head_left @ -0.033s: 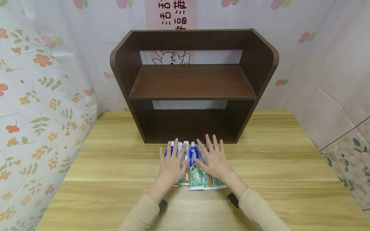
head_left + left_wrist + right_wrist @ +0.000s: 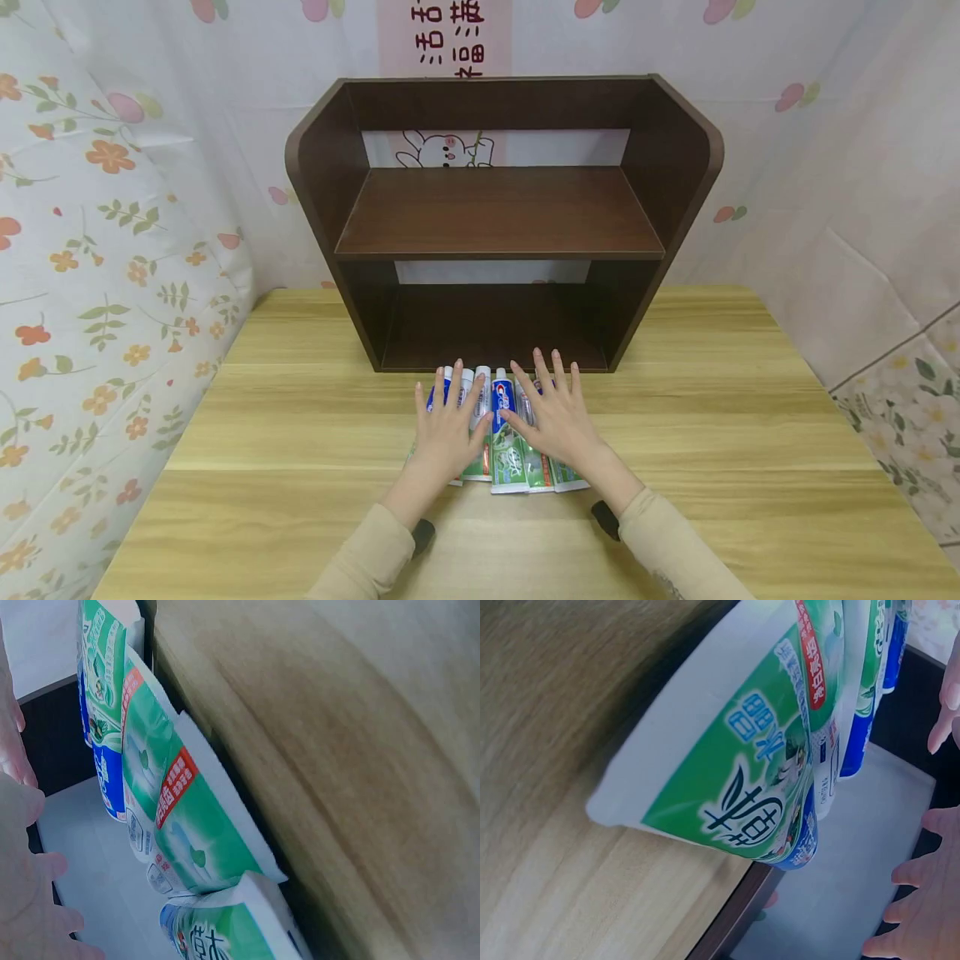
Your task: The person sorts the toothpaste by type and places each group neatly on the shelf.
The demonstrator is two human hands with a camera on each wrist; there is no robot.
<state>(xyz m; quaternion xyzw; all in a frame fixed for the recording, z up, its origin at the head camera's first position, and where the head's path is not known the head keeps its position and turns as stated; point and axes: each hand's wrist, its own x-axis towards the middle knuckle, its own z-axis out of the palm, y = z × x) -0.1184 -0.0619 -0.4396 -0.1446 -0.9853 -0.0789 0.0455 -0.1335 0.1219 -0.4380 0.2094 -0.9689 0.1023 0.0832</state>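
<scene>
Several toothpaste tubes (image 2: 510,468) lie side by side on the table, caps toward the shelf unit, green lower ends toward the person. Over the left tubes is the left hand (image 2: 444,429), palm down with fingers spread. The right hand (image 2: 557,415) is likewise spread over the tubes on the right. Both hands partly cover the tubes in the head view. A gap shows between the left fingers (image 2: 26,870) and the green-and-white tubes (image 2: 210,832). The right wrist view shows the right fingers (image 2: 922,900) apart from a green tube (image 2: 742,780). Neither hand holds anything.
A dark brown two-tier shelf unit (image 2: 498,255) stands at the back of the wooden table (image 2: 300,433), its lower front edge close to the caps. Floral cloth (image 2: 112,250) hangs at the left, with more cloth behind and at the right.
</scene>
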